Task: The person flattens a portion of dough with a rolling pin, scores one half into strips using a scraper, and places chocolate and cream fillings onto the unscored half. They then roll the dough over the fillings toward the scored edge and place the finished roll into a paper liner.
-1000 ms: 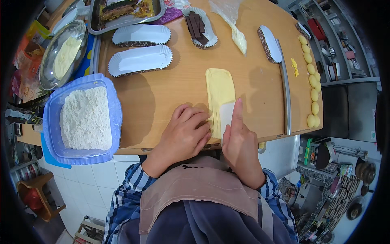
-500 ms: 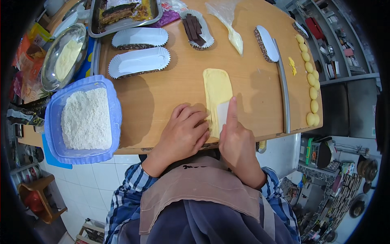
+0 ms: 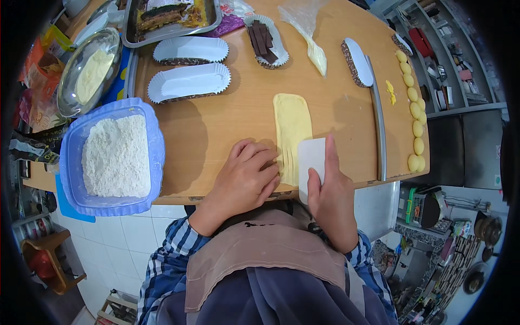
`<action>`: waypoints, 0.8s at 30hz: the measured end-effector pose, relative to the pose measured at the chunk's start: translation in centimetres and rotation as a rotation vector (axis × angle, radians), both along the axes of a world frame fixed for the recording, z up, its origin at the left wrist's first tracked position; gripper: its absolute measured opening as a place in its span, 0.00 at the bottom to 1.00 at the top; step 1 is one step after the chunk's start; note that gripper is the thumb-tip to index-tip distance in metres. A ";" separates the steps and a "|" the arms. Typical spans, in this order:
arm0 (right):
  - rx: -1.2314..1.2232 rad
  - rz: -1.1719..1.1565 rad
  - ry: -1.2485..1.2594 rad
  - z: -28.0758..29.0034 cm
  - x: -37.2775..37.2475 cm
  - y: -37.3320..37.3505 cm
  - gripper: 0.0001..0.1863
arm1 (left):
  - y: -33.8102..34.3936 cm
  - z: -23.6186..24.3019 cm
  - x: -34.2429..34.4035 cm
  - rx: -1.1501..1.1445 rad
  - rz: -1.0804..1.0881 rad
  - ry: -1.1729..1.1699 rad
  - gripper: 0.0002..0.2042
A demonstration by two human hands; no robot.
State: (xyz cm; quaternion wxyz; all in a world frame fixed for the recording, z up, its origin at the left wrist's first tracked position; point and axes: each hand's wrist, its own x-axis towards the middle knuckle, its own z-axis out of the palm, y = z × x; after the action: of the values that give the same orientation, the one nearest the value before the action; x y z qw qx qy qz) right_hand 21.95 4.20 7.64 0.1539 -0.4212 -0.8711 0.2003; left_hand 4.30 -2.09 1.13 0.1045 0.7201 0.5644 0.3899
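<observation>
A flat, pale yellow strip of dough (image 3: 293, 122) lies lengthwise before me, with several parallel slits in its near end. Beside its right edge, my right hand (image 3: 331, 197) grips a white dough scraper (image 3: 311, 162), thumb on the near face and index finger stretched along its side. My left hand (image 3: 248, 170) rests at the dough's left edge, fingers bent and slightly apart, nothing visible in them. The fingertips seem to touch the edge of the slit part; whether they press on it I cannot tell.
Left stands a blue tub of flour (image 3: 116, 157), with a metal bowl (image 3: 89, 78) behind. Paper baking cases (image 3: 189, 82) and a case of chocolate strips (image 3: 262, 40) sit farther back. A piping bag (image 3: 314, 51), metal bar (image 3: 377, 119) and dough balls (image 3: 415, 111) lie rightward.
My right hand has drawn the scraper off the dough to the right, uncovering more of the slits. My left hand stays by the dough's left edge.
</observation>
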 end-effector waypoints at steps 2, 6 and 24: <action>-0.022 -0.025 -0.004 0.1 -0.2 0.2 0.38 | 0.0 -0.1 0.0 -0.006 -0.002 -0.011 0.09; -0.060 -0.080 -0.031 -0.3 -0.3 -0.1 0.37 | -0.1 0.0 -0.1 -0.016 -0.003 -0.006 0.08; -0.005 -0.053 -0.151 -0.9 -0.9 -0.4 0.38 | 0.0 0.2 -0.1 -0.022 0.001 -0.008 0.09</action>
State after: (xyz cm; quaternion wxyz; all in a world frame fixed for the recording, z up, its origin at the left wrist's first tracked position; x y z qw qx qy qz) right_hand 21.01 3.81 6.73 0.0922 -0.4582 -0.8683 0.1659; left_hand 4.23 -2.07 1.28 0.1143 0.7171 0.5686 0.3866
